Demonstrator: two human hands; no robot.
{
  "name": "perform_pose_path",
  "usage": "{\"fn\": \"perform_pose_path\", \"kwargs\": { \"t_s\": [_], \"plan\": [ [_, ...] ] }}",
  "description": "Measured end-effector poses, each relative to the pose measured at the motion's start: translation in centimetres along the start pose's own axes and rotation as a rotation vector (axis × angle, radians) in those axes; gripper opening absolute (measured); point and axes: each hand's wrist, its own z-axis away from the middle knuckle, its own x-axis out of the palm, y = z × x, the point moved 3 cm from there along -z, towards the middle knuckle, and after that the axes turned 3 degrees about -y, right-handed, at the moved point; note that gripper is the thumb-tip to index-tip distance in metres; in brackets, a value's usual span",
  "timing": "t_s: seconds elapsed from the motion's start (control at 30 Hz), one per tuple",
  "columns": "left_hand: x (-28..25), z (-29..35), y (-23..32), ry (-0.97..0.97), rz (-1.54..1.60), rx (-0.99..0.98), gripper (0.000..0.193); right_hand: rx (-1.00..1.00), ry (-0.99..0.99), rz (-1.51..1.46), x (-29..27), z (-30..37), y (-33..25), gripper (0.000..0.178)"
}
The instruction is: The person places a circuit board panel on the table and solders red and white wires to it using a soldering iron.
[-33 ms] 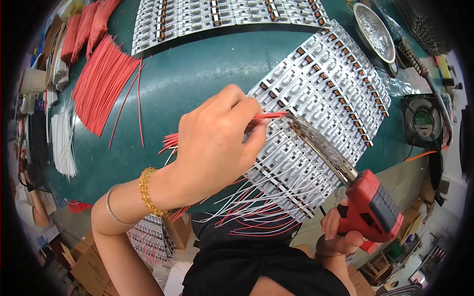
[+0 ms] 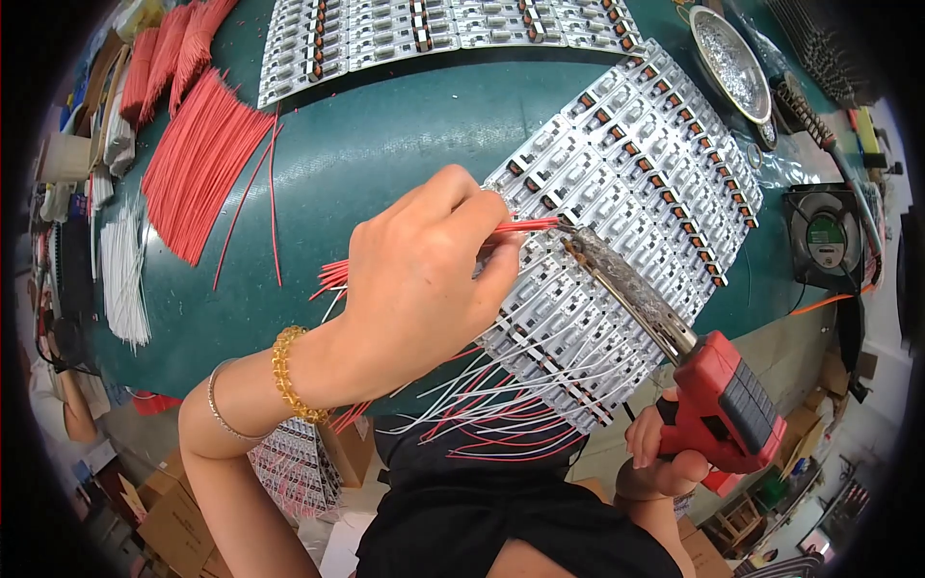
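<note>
My left hand (image 2: pixel 424 275) pinches a bundle of red wires (image 2: pixel 528 226) whose tips point right over a panel of circuit boards (image 2: pixel 636 164). The tail of the bundle shows left of the hand. My right hand (image 2: pixel 665 458) grips the red and black handle of a soldering gun (image 2: pixel 734 400), fingers wrapped round it. The gun's hot end (image 2: pixel 578 239) is at the wire tips; whether it touches them I cannot tell. Red and white wires (image 2: pixel 491 405) hang from the panel's near side toward my lap.
Loose red wires (image 2: pixel 198 164) lie fanned on the green table (image 2: pixel 385 125) at left, with white wires (image 2: pixel 125 270) beside them. A second board panel (image 2: pixel 443 24) is at the back. A metal dish (image 2: pixel 732 63) and a small black fan (image 2: pixel 826 236) stand at right.
</note>
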Motion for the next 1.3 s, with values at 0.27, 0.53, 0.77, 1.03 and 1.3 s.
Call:
{"fn": "perform_pose_path", "kwargs": {
  "t_s": [0.27, 0.53, 0.77, 1.03, 1.3],
  "plan": [
    [-2.6, -0.6, -0.5, 0.057, -0.054, 0.145, 0.006, -0.046, -0.009, 0.018, 0.2, -0.4, -0.7, 0.09],
    [-3.6, 0.1, 2.8, -0.108, 0.285, -0.253, 0.01, -0.078, 0.011, -0.063, -1.0, 0.5, -0.4, 0.089],
    [0.1, 0.5, 2.2, -0.037, -0.006, 0.002, 0.015, -0.152, -0.199, -0.078, -2.0, 0.4, 0.5, 0.092],
    [1.2, 0.7, 1.7, 0.024, -0.107, 0.095, 0.017, -0.055, -0.039, 0.054, -1.0, 0.7, 0.2, 0.092],
    [1.5, 0.7, 1.7, 0.007, -0.168, 0.103, 0.018, -0.016, -0.058, 0.062, -1.3, 0.5, 0.8, 0.083]
  ]
}}
